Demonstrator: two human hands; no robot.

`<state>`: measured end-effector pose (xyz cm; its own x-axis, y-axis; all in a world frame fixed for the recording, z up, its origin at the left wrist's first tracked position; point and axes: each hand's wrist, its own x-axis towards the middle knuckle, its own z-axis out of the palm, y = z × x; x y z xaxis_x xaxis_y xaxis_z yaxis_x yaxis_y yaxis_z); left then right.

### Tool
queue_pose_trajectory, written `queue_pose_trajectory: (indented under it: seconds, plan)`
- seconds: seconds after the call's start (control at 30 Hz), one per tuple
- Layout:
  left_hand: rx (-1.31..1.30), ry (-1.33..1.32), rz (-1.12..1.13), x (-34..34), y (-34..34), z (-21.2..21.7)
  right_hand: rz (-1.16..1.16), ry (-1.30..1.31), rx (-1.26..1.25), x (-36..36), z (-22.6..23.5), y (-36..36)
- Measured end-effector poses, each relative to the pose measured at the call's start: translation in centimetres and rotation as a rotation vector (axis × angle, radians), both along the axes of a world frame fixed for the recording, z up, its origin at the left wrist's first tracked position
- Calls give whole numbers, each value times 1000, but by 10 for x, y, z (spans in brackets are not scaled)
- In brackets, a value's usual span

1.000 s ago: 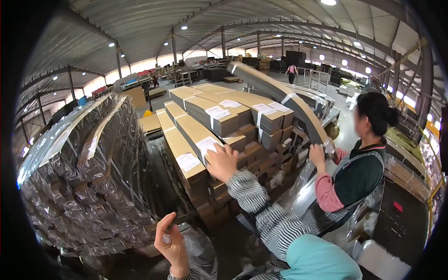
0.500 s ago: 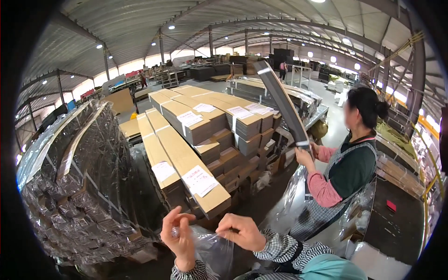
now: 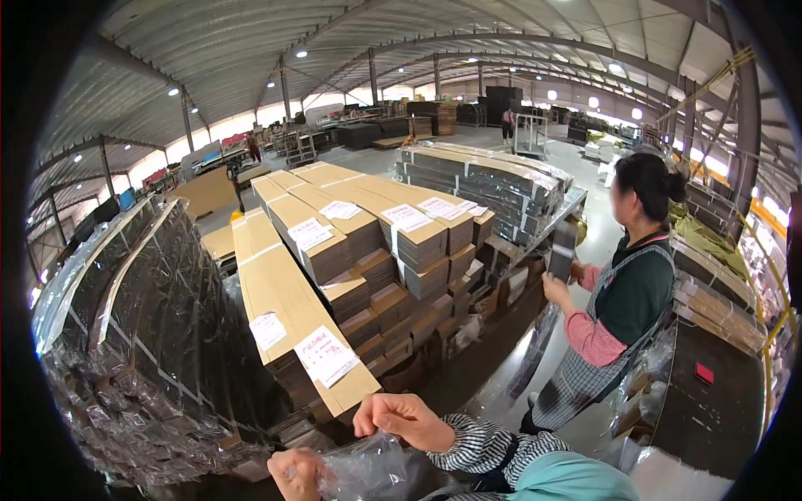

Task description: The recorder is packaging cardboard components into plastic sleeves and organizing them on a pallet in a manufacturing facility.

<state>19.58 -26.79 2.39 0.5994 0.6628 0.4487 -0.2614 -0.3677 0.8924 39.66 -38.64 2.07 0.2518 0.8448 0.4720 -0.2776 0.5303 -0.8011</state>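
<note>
My right hand (image 3: 405, 419) pinches the upper edge of a clear plastic bag (image 3: 374, 468) at the lower middle. My left hand (image 3: 294, 473), curled and slightly blurred, grips the same bag's left side. The plastic sags crumpled between them. Just beyond my hands lies the near end of a long brown cardboard-topped bundle (image 3: 305, 334) bearing white labels. At the right a co-worker in a checked apron (image 3: 585, 334) grips a long dark strip-like bundle (image 3: 562, 249). Clear plastic (image 3: 535, 344) hangs below that person's hands.
Stacked cardboard-topped bundles (image 3: 368, 213) fill the middle. Plastic-wrapped dark bundles (image 3: 167, 334) stand close on my left. Another wrapped stack (image 3: 484, 188) sits farther back. A dark-topped table (image 3: 710, 417) with a small red item (image 3: 704, 373) is at the right.
The co-worker's long dark bundle has come down from its raised, slanting position. My left hand has dropped lower and its spread fingers have curled in; my right hand has shifted left. The view has turned slightly.
</note>
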Motion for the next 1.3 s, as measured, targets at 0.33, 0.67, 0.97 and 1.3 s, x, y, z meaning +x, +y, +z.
queue_pose_trajectory:
  seconds: [0.33,0.67,0.97,1.3]
  plan:
    - [-212,-108,-59,22,-20,-14,359,311,35,-3,-14,10]
    - [-580,-239,-736,-2,27,-43,151,-334,-214,50,-8,-36]
    - [841,563,-290,40,86,-28,-555,-1232,91,99,-82,27]
    - [-421,186,-245,73,94,-45,-623,-306,-216,68,-92,74]
